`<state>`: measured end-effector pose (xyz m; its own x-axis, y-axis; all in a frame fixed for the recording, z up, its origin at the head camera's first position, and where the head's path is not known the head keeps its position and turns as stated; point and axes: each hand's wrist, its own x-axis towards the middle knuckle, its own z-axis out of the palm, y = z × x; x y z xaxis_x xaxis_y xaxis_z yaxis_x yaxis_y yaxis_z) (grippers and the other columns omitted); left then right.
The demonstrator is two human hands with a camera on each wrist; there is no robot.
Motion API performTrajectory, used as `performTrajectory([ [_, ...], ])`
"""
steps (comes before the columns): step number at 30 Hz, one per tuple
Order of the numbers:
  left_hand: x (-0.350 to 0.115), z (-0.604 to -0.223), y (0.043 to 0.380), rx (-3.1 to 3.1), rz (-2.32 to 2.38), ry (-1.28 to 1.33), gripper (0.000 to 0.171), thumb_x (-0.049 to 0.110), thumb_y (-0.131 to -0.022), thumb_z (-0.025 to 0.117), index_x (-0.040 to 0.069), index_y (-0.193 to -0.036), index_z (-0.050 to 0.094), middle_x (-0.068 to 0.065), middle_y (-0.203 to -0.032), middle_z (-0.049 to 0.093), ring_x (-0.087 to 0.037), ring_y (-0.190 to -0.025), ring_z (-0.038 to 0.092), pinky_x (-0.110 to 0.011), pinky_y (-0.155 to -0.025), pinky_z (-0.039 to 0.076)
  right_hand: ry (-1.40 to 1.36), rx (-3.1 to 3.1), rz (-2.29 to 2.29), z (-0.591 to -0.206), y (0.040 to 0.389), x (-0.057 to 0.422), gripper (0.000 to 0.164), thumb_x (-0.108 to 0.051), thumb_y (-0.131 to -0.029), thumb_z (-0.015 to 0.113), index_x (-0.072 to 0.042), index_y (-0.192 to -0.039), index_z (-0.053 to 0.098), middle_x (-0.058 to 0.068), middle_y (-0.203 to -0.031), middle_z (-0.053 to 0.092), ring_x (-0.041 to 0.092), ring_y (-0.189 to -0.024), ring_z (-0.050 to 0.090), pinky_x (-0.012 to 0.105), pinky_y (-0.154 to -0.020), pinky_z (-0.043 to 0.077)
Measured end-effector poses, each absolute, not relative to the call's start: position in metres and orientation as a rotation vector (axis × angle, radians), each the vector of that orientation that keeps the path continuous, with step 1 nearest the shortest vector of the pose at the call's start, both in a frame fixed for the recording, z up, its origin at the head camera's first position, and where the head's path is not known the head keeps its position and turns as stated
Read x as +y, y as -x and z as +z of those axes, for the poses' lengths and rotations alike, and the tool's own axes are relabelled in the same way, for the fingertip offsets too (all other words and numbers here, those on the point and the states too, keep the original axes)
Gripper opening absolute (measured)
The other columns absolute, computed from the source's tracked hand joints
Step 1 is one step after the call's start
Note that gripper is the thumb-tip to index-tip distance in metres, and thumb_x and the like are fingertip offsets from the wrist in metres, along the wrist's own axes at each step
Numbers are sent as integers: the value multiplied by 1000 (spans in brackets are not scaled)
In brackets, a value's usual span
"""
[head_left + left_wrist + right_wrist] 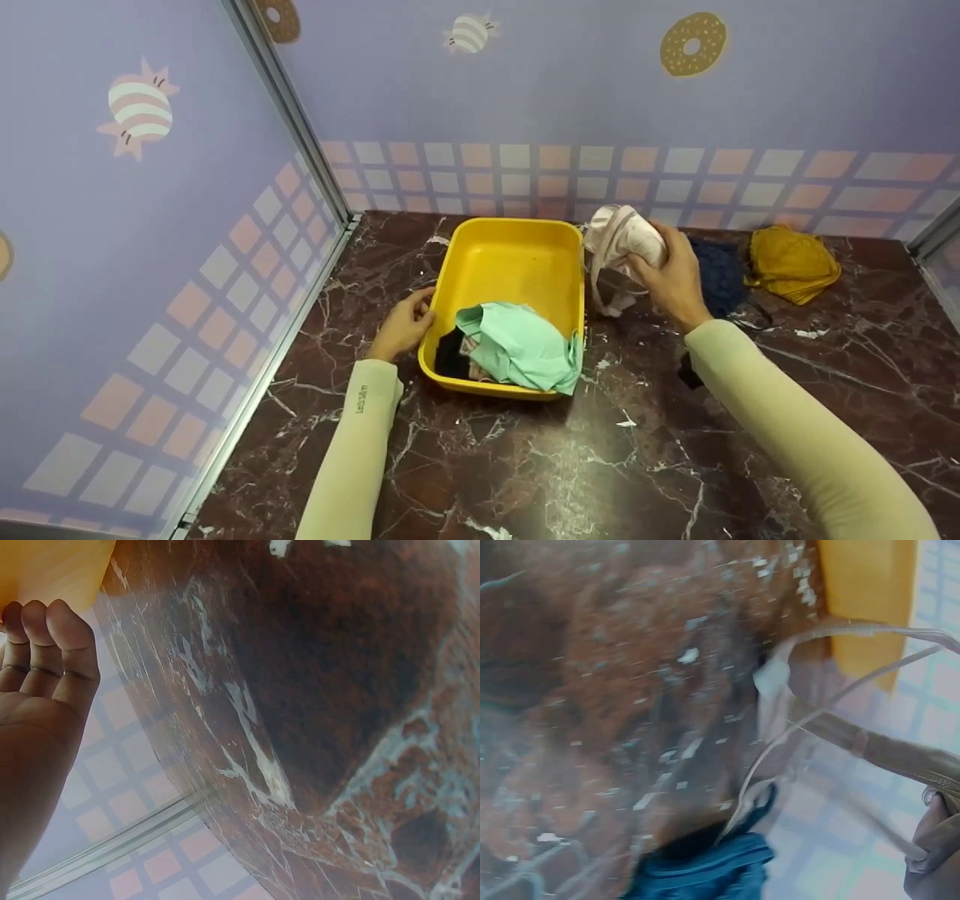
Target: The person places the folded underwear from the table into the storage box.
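My right hand [675, 281] grips a pale pink bra [628, 238] beside the upper right of a yellow tray [517, 259], with thumb and fingers on its cups. The bra's straps [900, 754] dangle loose in the right wrist view. My left hand [405, 326] rests against the tray's left outer wall, and in the left wrist view its fingers [71, 634] reach up to the yellow plastic. At the tray's near end lies a mint green garment [521, 349], over a black one [451, 356] that shows only in part.
Right of the tray, a dark blue bra [716, 277] lies partly behind my right hand. A folded mustard garment [795, 262] sits beyond it, close to the patterned back wall [600, 97]. A side panel [150, 262] bounds the dark red marbled tabletop [525, 480] on the left.
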<state>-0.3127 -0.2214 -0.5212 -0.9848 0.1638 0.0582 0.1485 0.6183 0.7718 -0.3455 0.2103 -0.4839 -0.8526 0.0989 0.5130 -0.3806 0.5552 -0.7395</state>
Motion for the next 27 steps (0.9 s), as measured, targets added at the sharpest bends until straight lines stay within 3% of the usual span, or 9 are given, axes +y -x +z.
performTrajectory([
  [11,-220,-518,311,2807,1344,-271,45,5,-94,53,4,-138,47,-6,-81,54,-17,-65,48,-29,-61,41,-413,-2136,1281,-438,337,178,54,-6,-80,71,-10,-131,54,10,-117,57,22,-102,51,38,-89,37],
  [19,-220,-519,313,2800,1354,-271,45,5,-94,53,5,-138,48,-6,-82,53,-17,-66,48,-28,-60,41,-407,-2051,1318,-405,331,173,54,-5,-79,70,-10,-131,55,6,-117,58,18,-97,51,31,-85,37],
  [27,-220,-520,311,2800,1355,-256,44,6,-94,53,6,-138,48,-7,-83,53,-18,-68,49,-29,-62,42,-380,-1898,1363,-344,306,168,48,4,-81,65,-1,-127,52,14,-113,57,18,-90,51,27,-77,39],
])
